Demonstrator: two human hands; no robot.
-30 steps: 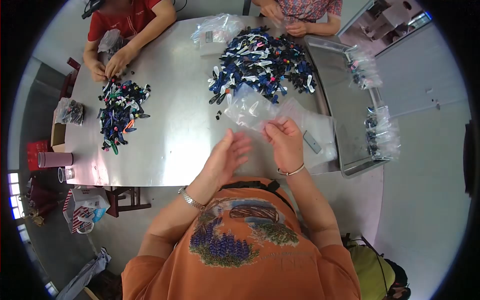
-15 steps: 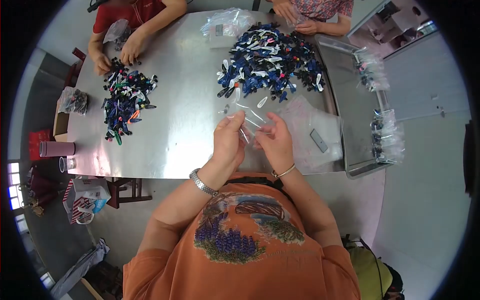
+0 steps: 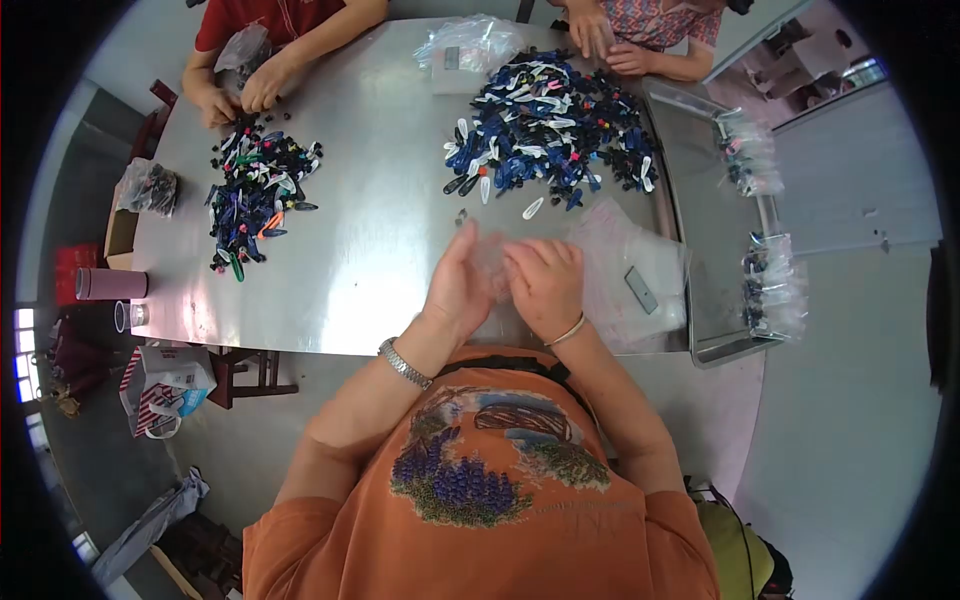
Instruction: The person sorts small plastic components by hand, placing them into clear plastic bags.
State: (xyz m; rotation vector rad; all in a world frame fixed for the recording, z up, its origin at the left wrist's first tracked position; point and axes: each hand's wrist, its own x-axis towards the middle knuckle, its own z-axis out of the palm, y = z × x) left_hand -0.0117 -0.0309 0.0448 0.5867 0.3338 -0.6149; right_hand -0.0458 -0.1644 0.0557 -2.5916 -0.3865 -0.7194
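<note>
Close to the table's near edge, my left hand (image 3: 460,285) holds a clear plastic bag (image 3: 490,262), slightly blurred. My right hand (image 3: 545,283) pinches the other side of the bag, its fingers bent over it. Beyond my hands lies a large pile of hair clips (image 3: 560,125), mostly dark blue, black and white. One white clip (image 3: 533,208) rests apart from the pile. To the right of my right hand, flat clear bags (image 3: 620,260) are spread out with a small grey bar (image 3: 640,289) on top.
Metal tray (image 3: 705,290) at right carries filled bags (image 3: 773,285). Two people sit across the metal table (image 3: 370,130); one's hands (image 3: 245,98) are at a smaller clip pile (image 3: 245,195), the other's (image 3: 610,50) beyond the large pile. Pink bottle (image 3: 110,284) and cup (image 3: 130,316) stand left.
My right hand has turned over the bag and moved closer to my left hand. The bag looks more gathered between them. The view has shifted slightly.
</note>
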